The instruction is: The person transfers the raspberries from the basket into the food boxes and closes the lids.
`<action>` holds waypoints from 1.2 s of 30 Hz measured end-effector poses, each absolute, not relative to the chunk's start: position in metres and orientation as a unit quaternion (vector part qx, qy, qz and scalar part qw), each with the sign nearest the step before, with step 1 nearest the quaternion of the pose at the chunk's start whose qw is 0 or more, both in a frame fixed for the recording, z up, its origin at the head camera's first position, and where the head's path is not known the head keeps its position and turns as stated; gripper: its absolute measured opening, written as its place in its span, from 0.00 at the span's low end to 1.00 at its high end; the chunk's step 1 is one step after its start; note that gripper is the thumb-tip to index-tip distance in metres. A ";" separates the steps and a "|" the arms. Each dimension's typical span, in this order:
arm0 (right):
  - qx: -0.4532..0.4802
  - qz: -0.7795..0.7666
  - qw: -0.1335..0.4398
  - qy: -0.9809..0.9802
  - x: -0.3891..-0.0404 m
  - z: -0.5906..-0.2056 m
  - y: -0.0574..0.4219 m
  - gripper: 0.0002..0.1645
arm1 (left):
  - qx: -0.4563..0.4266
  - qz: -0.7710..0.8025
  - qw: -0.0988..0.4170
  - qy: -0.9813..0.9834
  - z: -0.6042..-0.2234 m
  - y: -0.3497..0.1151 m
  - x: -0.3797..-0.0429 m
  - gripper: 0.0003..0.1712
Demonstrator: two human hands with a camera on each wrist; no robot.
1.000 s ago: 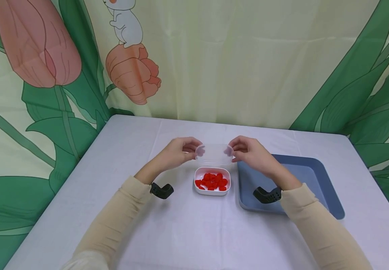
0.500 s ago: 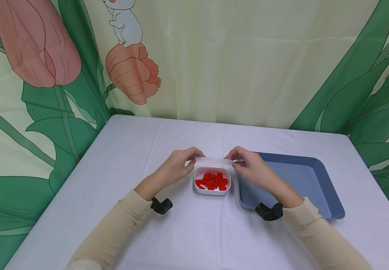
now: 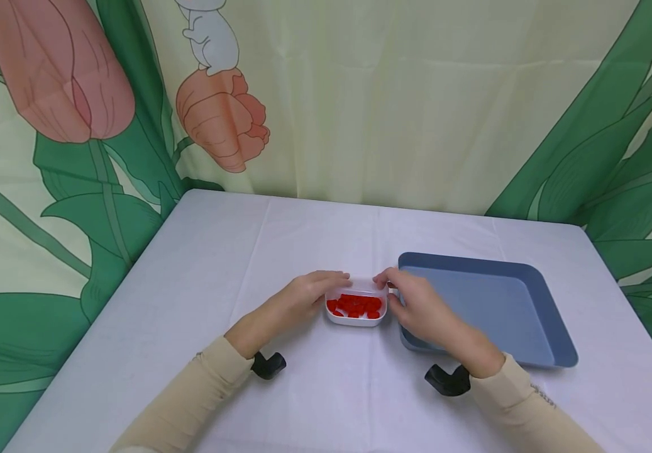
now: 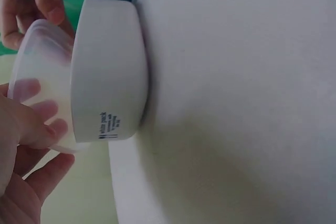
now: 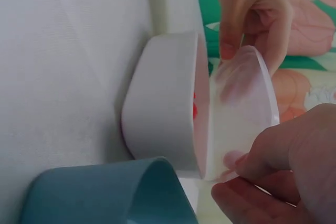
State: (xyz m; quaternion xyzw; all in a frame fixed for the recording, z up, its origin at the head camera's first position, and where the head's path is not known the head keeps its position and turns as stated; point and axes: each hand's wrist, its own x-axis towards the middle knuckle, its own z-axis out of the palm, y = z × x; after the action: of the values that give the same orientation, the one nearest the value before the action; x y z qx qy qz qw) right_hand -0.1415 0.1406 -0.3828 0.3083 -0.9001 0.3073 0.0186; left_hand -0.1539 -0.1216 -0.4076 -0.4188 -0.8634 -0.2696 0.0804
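A translucent plastic lid [image 3: 363, 286] leans at a slant over the back rim of a small white food container [image 3: 354, 321]. Inside the container lie several small red pieces [image 3: 355, 304]. My left hand [image 3: 305, 296] pinches the lid's left end, its fingertips showing through the plastic in the left wrist view. At the other end, my right hand [image 3: 424, 308] holds the lid between thumb and fingers. In the right wrist view the lid [image 5: 244, 103] stands tilted open away from the container [image 5: 163, 98], close along its rim.
A blue-grey tray [image 3: 473, 302] sits on the table just right of the container, partly under my right hand and wrist. White cloth [image 3: 303, 402] covers the table. A printed curtain [image 3: 371, 126] hangs behind its far edge. Black wrist mounts [image 3: 269, 365] stick out beneath both wrists.
Both hands have brought the lid down and toward me, from behind the container to its back rim. The lid's tilt has changed along the way. Container and tray stay put.
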 end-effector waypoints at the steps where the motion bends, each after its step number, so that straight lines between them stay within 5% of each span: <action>1: 0.313 0.305 0.024 -0.899 -0.140 -0.384 0.140 0.19 | -0.424 -0.262 0.077 -0.864 -0.408 -0.122 -0.152 0.26; 29: 0.357 0.184 0.141 -0.905 -0.113 -0.406 0.132 0.23 | -0.471 -0.114 0.199 -0.852 -0.423 -0.114 -0.133 0.25; 36: 0.335 0.110 0.216 -0.910 -0.103 -0.418 0.121 0.25 | -0.467 -0.082 0.207 -0.855 -0.423 -0.112 -0.128 0.24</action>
State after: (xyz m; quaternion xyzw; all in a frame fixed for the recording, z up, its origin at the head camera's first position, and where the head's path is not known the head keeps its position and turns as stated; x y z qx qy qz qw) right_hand -0.1031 0.1209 -0.4176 0.3353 -0.9103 0.1099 0.2164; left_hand -0.1284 -0.1121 -0.4234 -0.4675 -0.8554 -0.0823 0.2073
